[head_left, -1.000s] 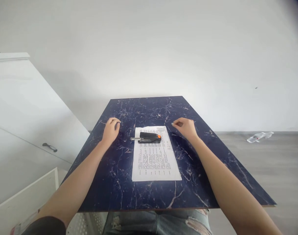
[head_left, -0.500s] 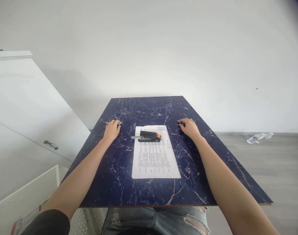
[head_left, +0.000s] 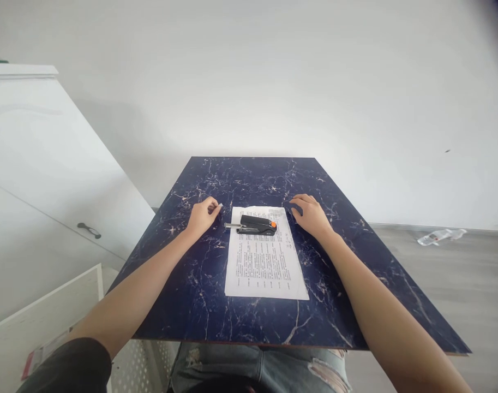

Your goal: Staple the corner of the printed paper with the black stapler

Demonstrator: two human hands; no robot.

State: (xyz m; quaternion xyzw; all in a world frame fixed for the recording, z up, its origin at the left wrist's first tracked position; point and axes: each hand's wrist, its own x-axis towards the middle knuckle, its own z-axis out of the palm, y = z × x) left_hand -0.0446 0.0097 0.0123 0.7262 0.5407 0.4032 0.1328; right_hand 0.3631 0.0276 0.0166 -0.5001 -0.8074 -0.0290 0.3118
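A black stapler point(head_left: 257, 225) with an orange button lies on printed paper sheets point(head_left: 265, 267), its metal tray sticking out to the left. My left hand point(head_left: 202, 215) is left of the stapler, thumb and fingers closed in a pinch. Between the fingertips a small pale piece point(head_left: 221, 206) shows, too small to name. To the right of the paper's top edge is my right hand point(head_left: 312, 217), its fingers curved and thumb apart. Nothing is visible in that hand.
The dark blue marbled table point(head_left: 252, 180) stands against a white wall. On the left is a white cabinet point(head_left: 40, 147) with a dark handle, above an open white drawer or bin point(head_left: 85, 284). A clear plastic wrapper point(head_left: 441, 236) lies on the floor at right.
My left hand has moved right, toward the stapler, with the small pale piece at its fingertips. My right hand has shifted slightly left and its thumb and fingers have parted. The view has tilted slightly.
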